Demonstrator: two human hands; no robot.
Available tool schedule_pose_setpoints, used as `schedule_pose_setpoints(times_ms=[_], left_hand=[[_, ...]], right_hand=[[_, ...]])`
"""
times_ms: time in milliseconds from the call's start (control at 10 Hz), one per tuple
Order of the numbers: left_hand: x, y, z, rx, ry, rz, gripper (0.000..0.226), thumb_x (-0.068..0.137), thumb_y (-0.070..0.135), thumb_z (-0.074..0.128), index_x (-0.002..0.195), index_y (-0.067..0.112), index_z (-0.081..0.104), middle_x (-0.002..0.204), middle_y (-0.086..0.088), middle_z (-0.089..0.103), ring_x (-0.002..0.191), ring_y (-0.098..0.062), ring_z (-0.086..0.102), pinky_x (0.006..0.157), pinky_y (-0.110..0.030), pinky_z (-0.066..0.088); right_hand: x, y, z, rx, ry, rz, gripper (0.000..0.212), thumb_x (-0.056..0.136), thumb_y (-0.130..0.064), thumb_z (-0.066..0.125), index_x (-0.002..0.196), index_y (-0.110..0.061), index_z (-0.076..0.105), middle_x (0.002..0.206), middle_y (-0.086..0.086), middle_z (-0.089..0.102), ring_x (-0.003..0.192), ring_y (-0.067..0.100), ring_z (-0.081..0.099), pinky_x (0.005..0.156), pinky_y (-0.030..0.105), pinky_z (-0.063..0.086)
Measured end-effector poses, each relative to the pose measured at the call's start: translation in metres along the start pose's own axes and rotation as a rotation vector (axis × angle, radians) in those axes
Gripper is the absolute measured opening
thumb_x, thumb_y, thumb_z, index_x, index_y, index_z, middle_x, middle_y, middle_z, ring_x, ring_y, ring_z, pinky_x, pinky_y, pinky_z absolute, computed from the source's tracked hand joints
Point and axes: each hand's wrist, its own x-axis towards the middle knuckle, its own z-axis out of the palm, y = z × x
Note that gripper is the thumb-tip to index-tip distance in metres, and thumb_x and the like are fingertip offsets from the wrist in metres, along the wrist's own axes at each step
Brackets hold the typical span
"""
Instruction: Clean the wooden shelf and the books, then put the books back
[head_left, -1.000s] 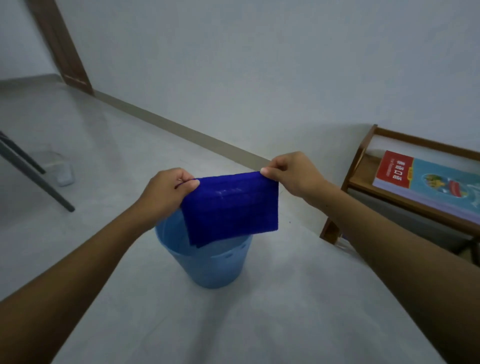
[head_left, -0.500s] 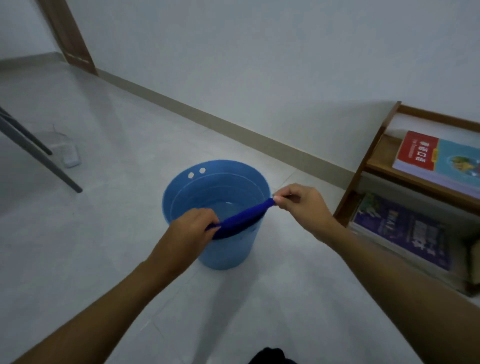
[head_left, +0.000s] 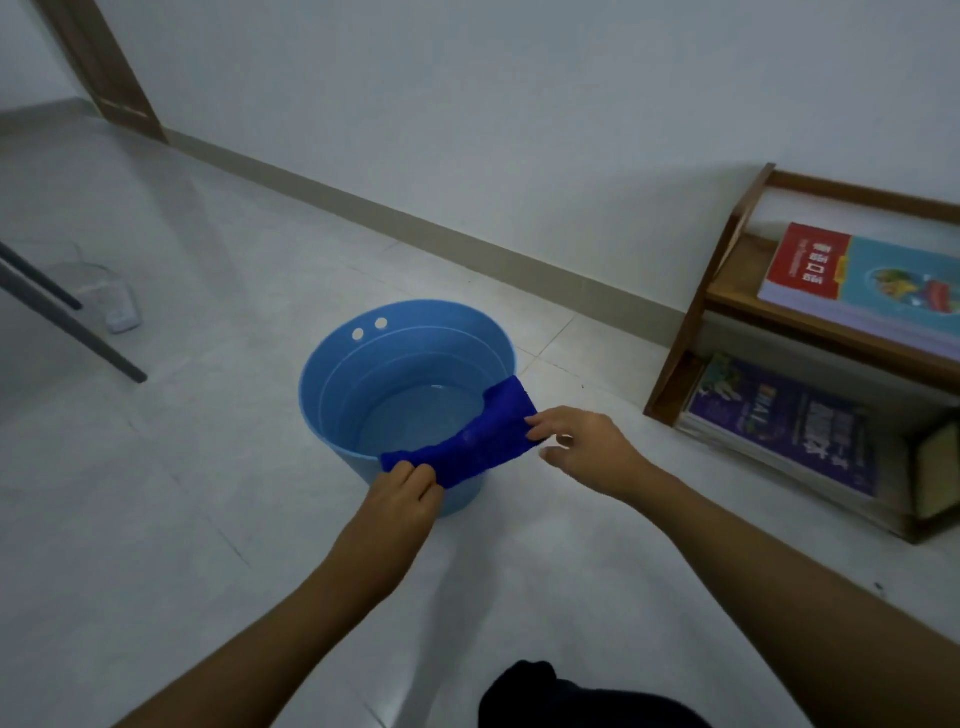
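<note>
A dark blue cloth (head_left: 478, 441) lies draped over the near rim of a light blue bucket (head_left: 332, 353) that holds some water. My left hand (head_left: 402, 499) pinches the cloth's left end at the rim. My right hand (head_left: 587, 447) is at the cloth's right end with fingers spread, fingertips just touching its edge. The low wooden shelf (head_left: 727, 291) stands against the wall at the right. A red and teal book (head_left: 857, 280) lies on its upper board, a purple book (head_left: 779, 421) on the lower one.
Two dark slanted metal legs (head_left: 67, 327) cross the floor at the far left, beside a white power strip (head_left: 122, 317). A brown door frame (head_left: 104, 67) is at the top left. A greenish book (head_left: 935, 473) leans on the shelf's lower right.
The cloth, held up spread between both hands, came down and now lies over the bucket's near rim. My right hand's fingers have come apart at the cloth's end.
</note>
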Motion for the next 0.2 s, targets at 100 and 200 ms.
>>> schedule_pose_setpoints(times_ms=[100,200], left_hand=[[0.001,0.011,0.002,0.000,-0.042,-0.057,0.038,0.063,0.010,0.086,0.096,0.011,0.068,0.090,-0.003,0.067,0.081,-0.019,0.061,0.073,-0.029,0.053],[0.019,0.045,-0.011,-0.105,-0.129,-0.065,0.023,0.089,0.020,0.063,0.112,0.016,0.062,0.111,0.002,0.064,0.098,-0.014,0.058,0.090,-0.026,0.048]], right_hand=[[-0.007,0.005,-0.003,-0.078,-0.132,0.028,0.039,0.094,-0.012,0.058,0.131,-0.022,0.057,0.144,-0.005,0.048,0.129,0.013,0.046,0.105,0.027,0.038],[-0.021,0.023,-0.022,-0.169,-0.170,0.091,0.037,0.096,-0.017,0.055,0.132,-0.023,0.056,0.145,-0.002,0.047,0.131,0.016,0.044,0.108,0.031,0.035]])
